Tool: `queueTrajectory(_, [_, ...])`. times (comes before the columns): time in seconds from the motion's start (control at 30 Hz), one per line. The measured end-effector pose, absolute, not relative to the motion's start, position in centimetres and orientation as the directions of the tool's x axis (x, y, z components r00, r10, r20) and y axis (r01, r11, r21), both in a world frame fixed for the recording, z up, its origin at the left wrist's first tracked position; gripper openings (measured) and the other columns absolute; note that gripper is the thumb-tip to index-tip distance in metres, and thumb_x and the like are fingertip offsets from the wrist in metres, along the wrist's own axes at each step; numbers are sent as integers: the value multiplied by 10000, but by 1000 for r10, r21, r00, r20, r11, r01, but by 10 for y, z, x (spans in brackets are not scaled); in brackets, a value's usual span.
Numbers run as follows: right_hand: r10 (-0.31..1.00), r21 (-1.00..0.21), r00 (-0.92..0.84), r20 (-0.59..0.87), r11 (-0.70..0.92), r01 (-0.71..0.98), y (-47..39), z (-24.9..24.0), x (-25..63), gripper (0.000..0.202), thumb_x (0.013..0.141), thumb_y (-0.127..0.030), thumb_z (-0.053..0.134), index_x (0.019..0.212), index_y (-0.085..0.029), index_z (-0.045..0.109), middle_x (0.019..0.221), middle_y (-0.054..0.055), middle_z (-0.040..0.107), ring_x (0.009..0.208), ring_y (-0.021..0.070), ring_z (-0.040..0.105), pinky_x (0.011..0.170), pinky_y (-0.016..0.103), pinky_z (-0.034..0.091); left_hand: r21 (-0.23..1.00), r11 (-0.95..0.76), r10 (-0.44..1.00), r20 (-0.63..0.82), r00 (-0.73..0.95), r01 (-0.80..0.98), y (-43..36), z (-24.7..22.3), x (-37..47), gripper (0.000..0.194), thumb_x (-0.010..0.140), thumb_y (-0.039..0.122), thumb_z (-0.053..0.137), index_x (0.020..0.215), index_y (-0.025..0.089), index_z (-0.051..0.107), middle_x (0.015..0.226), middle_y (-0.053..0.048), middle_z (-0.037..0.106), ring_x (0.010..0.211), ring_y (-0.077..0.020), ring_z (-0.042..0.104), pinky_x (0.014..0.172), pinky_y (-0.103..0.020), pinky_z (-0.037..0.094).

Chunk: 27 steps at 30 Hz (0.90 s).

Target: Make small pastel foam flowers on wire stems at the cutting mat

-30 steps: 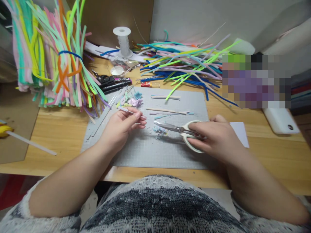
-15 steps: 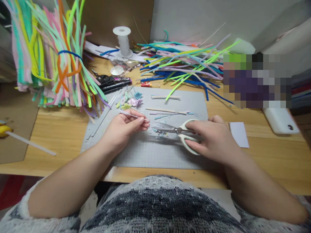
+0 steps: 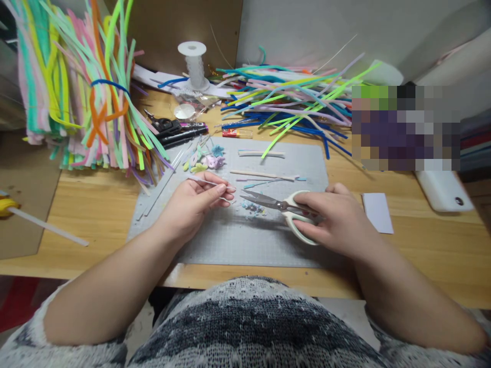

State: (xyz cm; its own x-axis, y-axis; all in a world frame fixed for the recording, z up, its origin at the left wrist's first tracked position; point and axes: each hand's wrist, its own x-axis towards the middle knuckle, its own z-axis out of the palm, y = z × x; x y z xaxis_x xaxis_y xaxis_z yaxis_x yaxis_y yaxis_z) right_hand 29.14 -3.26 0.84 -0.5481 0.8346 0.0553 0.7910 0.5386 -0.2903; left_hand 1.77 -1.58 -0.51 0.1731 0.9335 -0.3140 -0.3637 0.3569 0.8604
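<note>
Head view: a pale strip point(image 3: 203, 181) and scissors point(image 3: 282, 205) over the cutting mat point(image 3: 238, 245)
The step in hand looks like snipping: the left hand point(image 3: 203, 197) pinches one strip between thumb and fingers over the mat's left half; the right hand point(image 3: 339, 220), fingers around the handles, holds one pair of scissors over its right half, blades parted, tips near the strip's end but apart. A clean snip would call for that end between the blades. Counted: one spool point(image 3: 197, 71) beyond the mat's far edge, one white card point(image 3: 378, 213) right of the mat; clippings point(image 3: 253, 208) and flower pieces point(image 3: 210, 162) on it are too jumbled to count.
</note>
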Motion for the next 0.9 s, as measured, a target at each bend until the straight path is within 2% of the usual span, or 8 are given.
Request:
queueTrajectory(0.33, [825,-345,-564,22,536,771,-32,7,292,168,869,-381,563,938,-230,586,702,-17,688,584,139,527,676,312,307,835,385,923,-340,183,-392,-14,-5,17,209,635,214,819,734,158,644,728,-17,712,648,-105,662,588,-185,547])
queueTrajectory(0.9, [844,-439,-537,-11,478,761,-33,7,292,159,866,-398,582,891,-245,621,641,-15,633,614,160,458,628,298,339,822,390,921,-338,196,-415,-15,-3,17,176,651,200,810,738,163,661,742,-14,718,644,-94,656,584,-173,547])
